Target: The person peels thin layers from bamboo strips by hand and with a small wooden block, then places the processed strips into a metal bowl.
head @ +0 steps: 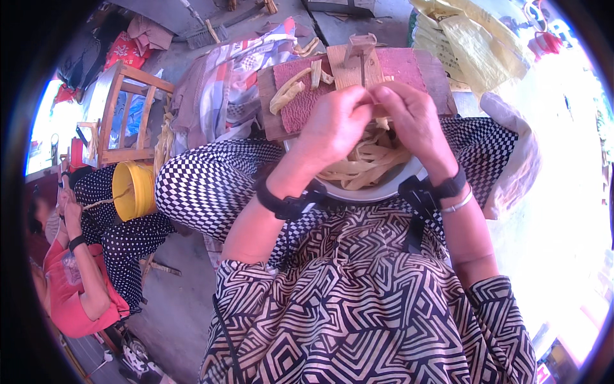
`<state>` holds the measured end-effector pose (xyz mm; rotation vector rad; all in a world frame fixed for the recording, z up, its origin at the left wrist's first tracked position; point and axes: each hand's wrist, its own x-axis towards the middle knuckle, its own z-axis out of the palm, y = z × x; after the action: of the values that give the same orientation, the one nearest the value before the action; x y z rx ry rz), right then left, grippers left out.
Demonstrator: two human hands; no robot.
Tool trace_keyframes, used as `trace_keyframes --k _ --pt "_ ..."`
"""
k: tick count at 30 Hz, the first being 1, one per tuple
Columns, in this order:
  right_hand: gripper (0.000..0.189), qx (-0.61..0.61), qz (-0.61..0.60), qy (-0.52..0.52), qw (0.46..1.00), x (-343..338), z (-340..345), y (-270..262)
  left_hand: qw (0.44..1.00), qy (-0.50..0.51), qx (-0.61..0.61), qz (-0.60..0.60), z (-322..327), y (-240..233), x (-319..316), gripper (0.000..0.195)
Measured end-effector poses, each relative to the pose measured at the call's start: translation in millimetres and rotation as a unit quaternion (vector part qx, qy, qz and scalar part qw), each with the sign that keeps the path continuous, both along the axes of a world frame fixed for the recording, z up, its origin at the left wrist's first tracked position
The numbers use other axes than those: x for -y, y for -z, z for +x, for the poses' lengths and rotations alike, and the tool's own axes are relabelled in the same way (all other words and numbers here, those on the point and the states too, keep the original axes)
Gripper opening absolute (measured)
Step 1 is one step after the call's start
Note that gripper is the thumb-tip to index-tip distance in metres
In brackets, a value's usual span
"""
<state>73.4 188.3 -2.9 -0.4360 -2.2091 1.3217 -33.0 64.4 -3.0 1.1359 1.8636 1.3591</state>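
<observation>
Both hands meet over a wooden board (pixel 439 86) partly covered with pink towelling (pixel 297 115). My left hand (pixel 336 125) has its fingers closed near those of my right hand (pixel 407 113); whatever lies between the fingertips is mostly hidden. Just beyond them a small wooden block with an upright stand (pixel 357 48) is fixed on the board, with a thin dark upright piece at its front. Pale dried strips (pixel 290 93) lie on the towelling at the left. Below my hands, a white basin (pixel 379 193) on my lap holds a heap of long pale strips (pixel 364 165).
At the left a person (pixel 81 283) in a red top handles a strand running into a yellow bucket (pixel 129 192). A wooden chair (pixel 127 153), patterned cloths (pixel 230 86) and a broom (pixel 206 36) stand or lie beyond. A yellow woven sack (pixel 475 43) is at the upper right.
</observation>
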Motion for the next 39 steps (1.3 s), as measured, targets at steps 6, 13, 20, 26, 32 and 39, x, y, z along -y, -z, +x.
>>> trace_keyframes --k 6,13,20,26,32,39 --pt "0.023 0.257 -0.200 -0.259 0.909 2 12 -3 0.994 0.034 -0.086 -0.065 -18 -10 0 0.025" --pt "0.022 -0.067 -0.203 0.011 0.977 17 5 -26 0.900 0.049 0.420 0.109 16 -23 3 0.021" --pt "0.016 -0.005 0.175 0.076 0.982 7 15 -7 0.900 0.043 0.434 -0.010 11 0 9 0.020" --pt "0.023 -0.066 0.277 0.059 0.957 -18 28 -13 0.937 0.129 0.316 -0.068 8 -15 28 0.026" --pt "0.029 -0.020 0.027 -0.065 0.997 -16 27 -12 0.945 0.154 0.259 -0.128 -6 -25 35 0.025" --pt "0.031 0.233 -0.126 -0.126 0.956 0 38 4 0.883 0.110 0.449 -0.081 -21 -5 41 0.020"
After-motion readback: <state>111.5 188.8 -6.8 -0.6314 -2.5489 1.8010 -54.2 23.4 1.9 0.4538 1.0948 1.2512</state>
